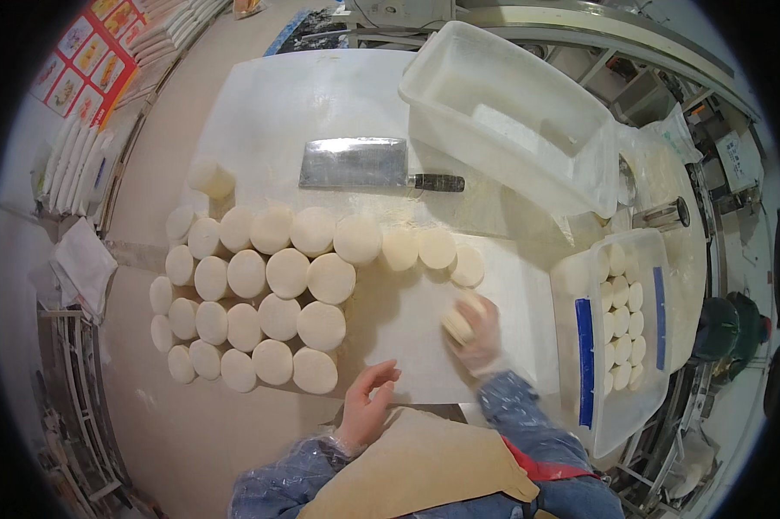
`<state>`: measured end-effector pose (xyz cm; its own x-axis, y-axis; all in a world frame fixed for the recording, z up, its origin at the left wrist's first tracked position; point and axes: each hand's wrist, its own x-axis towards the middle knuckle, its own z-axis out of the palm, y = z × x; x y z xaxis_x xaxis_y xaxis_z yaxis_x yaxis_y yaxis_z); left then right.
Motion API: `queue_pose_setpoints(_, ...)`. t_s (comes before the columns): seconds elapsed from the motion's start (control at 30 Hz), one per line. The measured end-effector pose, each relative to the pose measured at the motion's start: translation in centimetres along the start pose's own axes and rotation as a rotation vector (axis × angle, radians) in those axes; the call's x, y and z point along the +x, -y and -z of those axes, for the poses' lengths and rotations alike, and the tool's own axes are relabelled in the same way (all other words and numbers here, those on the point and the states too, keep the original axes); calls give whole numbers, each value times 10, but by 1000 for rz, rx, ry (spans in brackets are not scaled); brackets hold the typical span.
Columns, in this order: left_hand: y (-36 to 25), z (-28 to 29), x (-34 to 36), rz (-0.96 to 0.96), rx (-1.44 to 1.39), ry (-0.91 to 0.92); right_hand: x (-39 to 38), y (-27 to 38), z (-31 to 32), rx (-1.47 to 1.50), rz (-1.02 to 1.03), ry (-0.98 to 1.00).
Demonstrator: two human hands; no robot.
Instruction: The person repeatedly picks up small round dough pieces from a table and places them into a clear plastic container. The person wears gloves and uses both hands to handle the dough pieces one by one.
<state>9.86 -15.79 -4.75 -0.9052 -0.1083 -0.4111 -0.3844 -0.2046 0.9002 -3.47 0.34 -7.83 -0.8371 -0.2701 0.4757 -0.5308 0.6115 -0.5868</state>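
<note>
My right hand (479,333) is closed around a pale dough round (456,327), seen edge-on just above the white board (416,372); the hand is slightly blurred, and I cannot tell whether it grips one round or more. My left hand (371,402) holds nothing by the board's near edge, its fingers apart and bent. To its upper left stand several rows of white dough rounds (325,326), packed close together. One line of them runs on to the right and ends at a dough round (468,265) just beyond my right hand.
A cleaver (354,163) with a black handle lies beyond the rows. Behind it is a large translucent tub (511,104). On the right, a clear bin (572,406) with blue handles contains more dough rounds. A lone dough piece (212,178) stands at the far left.
</note>
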Motion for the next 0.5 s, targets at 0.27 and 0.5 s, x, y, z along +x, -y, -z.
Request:
queue_pose_setpoints(0.27,0,5,-4,-54,41,41,-14,-9,-14,87,-107,102)
queue_pose_setpoints(0.5,7,1,-6,-82,7,62,5,4,-23,150,98,204)
